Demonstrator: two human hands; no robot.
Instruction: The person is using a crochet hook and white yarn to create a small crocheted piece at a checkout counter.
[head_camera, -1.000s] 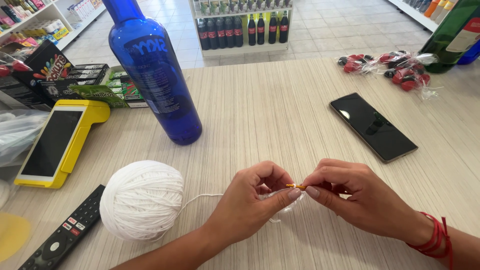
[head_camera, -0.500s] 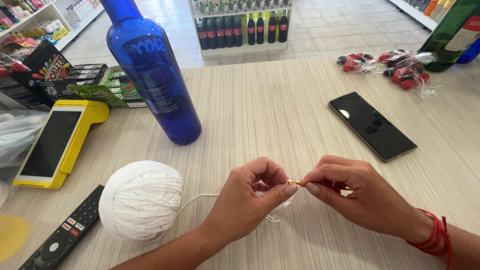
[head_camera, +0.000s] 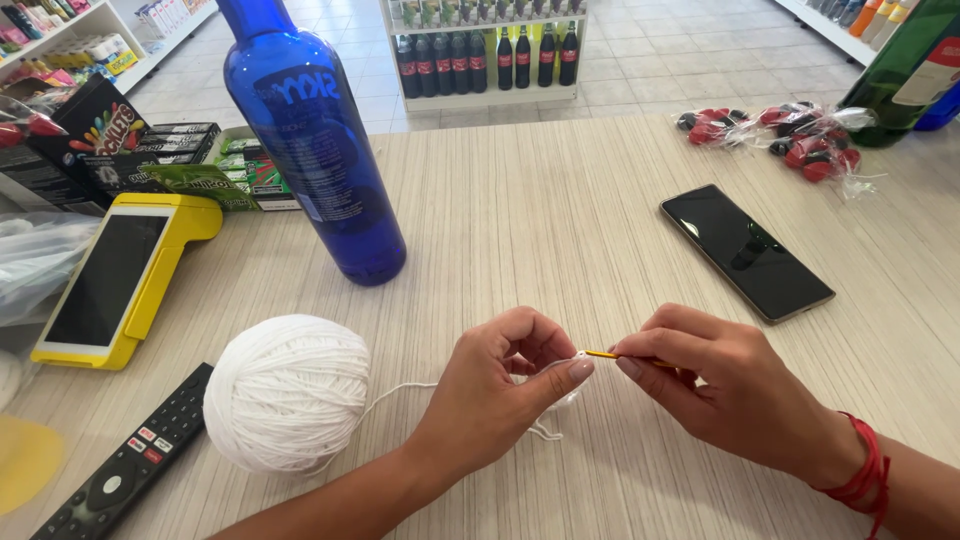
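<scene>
At the near edge of a pale wood-grain counter (head_camera: 560, 230), I see the left hand (head_camera: 495, 400) pinched closed on a small piece of white crochet work (head_camera: 572, 385), thumb and forefinger meeting just beside the tip of a thin yellow crochet hook (head_camera: 603, 355). The right hand (head_camera: 725, 390), a red cord (head_camera: 860, 475) at its wrist, grips the hook's shaft in closed fingers; the hook points left into the work. A white strand (head_camera: 400, 392) runs from the work left to a ball of white yarn (head_camera: 287, 392) resting near the left forearm. A black remote control (head_camera: 130, 460) lies just left of the ball, and a yellow payment terminal (head_camera: 125, 275) farther left. A tall blue glass bottle (head_camera: 315, 140) stands beyond the ball. A dark smartphone (head_camera: 745, 250) lies beyond the right hand, well apart. Wrapped red sweets (head_camera: 800, 140) sit at the far right, near a green bottle (head_camera: 905, 70). Bare counter stretches between the hands and the far edge.
</scene>
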